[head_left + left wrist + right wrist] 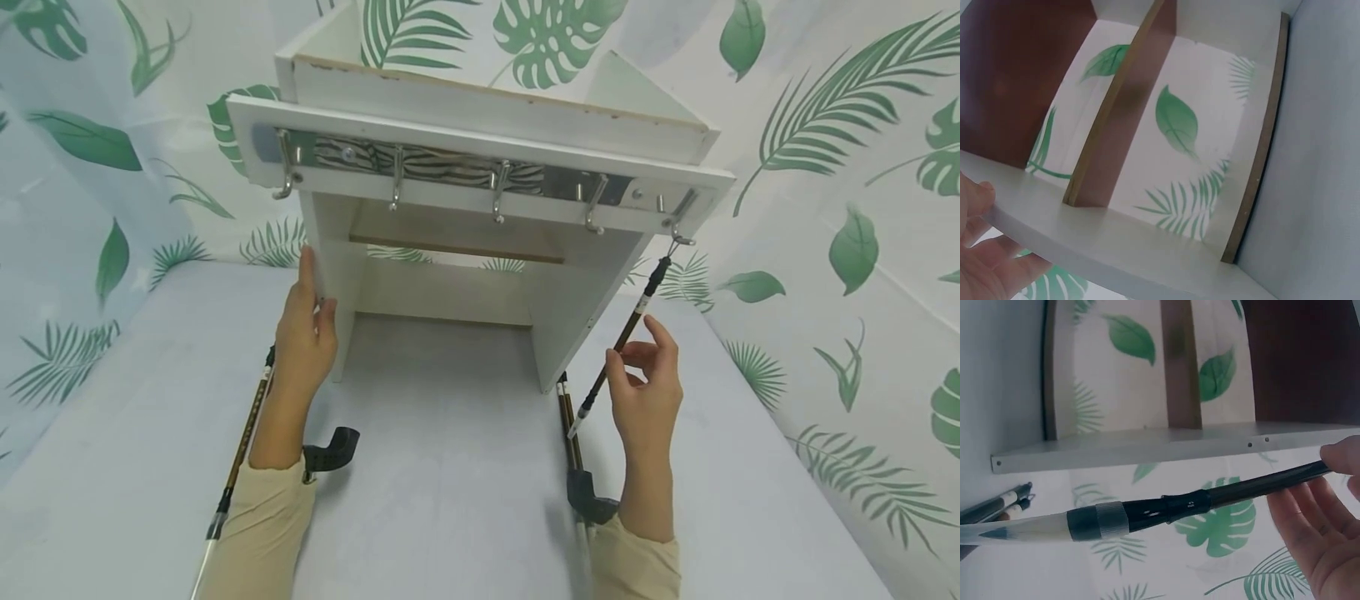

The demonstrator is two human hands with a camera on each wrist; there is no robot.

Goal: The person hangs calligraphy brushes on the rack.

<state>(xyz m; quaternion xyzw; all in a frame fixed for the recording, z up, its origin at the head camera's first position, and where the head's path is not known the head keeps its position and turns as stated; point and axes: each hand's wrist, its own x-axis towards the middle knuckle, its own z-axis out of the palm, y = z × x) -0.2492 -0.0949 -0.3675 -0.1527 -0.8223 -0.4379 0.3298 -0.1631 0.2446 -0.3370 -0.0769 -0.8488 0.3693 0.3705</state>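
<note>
A white wooden rack with a row of metal hooks stands in front of me. From its rightmost hook a calligraphy brush hangs by its loop, slanting down to the left. My right hand pinches the brown handle between thumb and fingers. In the right wrist view the brush shows a clear cap over its pale bristles. At the rack's left side panel, my left hand rests with its index finger straight. The left wrist view shows the left thumb against the panel's edge and the fingers outside it.
One brush lies on the pale tabletop left of the rack. More brushes lie by its right foot. Black camera mounts sit at both wrists. Leaf-patterned cloth hangs behind.
</note>
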